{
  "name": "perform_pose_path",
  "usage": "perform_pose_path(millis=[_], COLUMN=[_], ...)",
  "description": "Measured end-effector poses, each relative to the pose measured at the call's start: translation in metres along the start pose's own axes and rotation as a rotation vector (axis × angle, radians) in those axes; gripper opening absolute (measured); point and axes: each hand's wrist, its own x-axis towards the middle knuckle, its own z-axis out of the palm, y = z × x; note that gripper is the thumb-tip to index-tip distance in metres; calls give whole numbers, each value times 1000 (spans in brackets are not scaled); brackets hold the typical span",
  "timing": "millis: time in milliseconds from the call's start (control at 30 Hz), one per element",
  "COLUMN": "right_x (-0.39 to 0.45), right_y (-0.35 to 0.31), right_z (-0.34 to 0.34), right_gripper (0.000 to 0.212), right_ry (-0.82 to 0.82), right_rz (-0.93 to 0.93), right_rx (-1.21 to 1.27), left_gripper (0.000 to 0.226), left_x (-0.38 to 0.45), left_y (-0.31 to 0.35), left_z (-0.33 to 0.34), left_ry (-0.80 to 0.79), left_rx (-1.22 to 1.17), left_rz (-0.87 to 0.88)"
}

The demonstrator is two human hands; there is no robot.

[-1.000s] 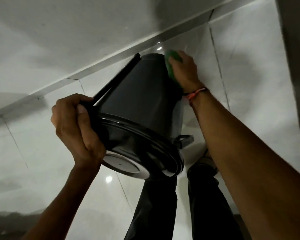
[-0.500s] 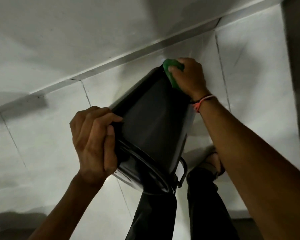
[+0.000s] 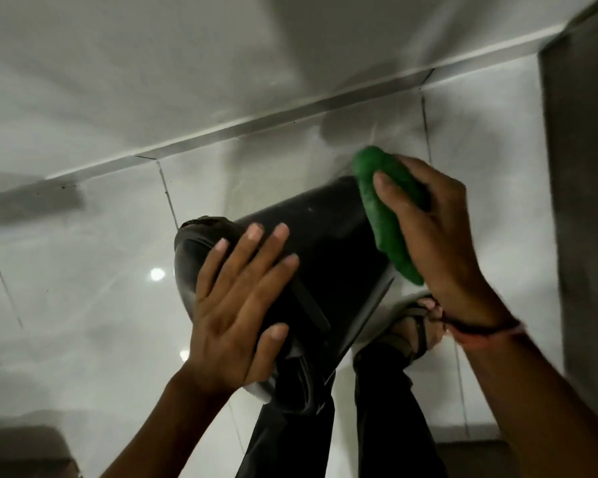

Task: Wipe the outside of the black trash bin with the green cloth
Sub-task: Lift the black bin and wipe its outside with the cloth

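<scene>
Over a glossy pale tiled floor (image 3: 83, 305), crossed by thin dark grout lines and dotted with small round light reflections, a person holds a black trash bin (image 3: 328, 243) tipped well off upright in mid-air. Along the far edge of the tiles runs a smooth grey skirting strip (image 3: 256, 129) below a plain white wall (image 3: 152, 63).

At the left of the bin, the left hand (image 3: 235, 305) lies flat and spread against its smooth, faintly shiny plastic side, fingers splayed and the thumb hooked round near the wider rimmed end, bracing the bin rather than closing on it. The bin is a rounded, tapering drum; its wide end points down toward the camera, and its narrower base points up and away. A dark strap-like bar runs along its side just right of the left thumb.

Right of centre, the green cloth (image 3: 384, 215) is bunched into a long, fuzzy roll, pressed against the bin's upper right side. The right hand (image 3: 432, 236) curls around it, thumb on the near face and fingers wrapped behind. A thin red and dark thread band (image 3: 487, 327) circles that wrist.

Below the bin show dark trouser legs (image 3: 387, 408) and a strapped sandal (image 3: 411, 326) on the tiles. A flat grey vertical panel (image 3: 584, 201) stands at far right.
</scene>
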Motion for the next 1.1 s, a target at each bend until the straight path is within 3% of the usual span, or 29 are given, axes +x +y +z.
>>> perform_pose_path(millis=[67,100,200,267,333,467,533,600,767,800,867,967,1033,1100], right_x=[26,25,-18,-52,-71,-44,-22,-23,-121,-133,-136,-86,-37,-11], right_y=[5,6,4,9,30,77,79,65,46,58,86,111,109,88], right_z=[16,28,50,46,35,15,10,17,57,54,36,5,-3,6], right_gripper=[28,30,35,38,41,41,39,38,42,42,43,33,28,32], right_ry=[-119,-199,-285,-301,-243,20,57,15,-88,-55,67,210,148,-12], right_rz=[37,32,-212,-296,-272,104,220,166,-262,-255,-70,201,315,261], right_rx=[-125,-202,-378,-355,-356,-342,-302,-312,-291,-307,-338,-354,-356,-357], left_gripper=[56,56,64,71,72,77,75,77,92,94,96,94,91,89], left_x=[-5,-6,-5,-10,-20,-35,-41,-44,-44,-47,-56,-62,-62,-66], left_y=[3,5,13,17,19,12,9,9,2,1,0,2,11,20], left_z=[4,6,11,14,15,15,15,15,11,10,9,12,16,20], left_ry=[-8,27,162,159,102,3,-28,-39,-41,-44,-75,-128,-149,-155], left_rx=[43,21,-206,-270,-264,-243,-222,-235,-288,-288,-276,-258,-255,-235], left_rz=[14,-73,-575,-727,-643,-384,-313,-277,-342,-347,-310,-217,-182,-132])
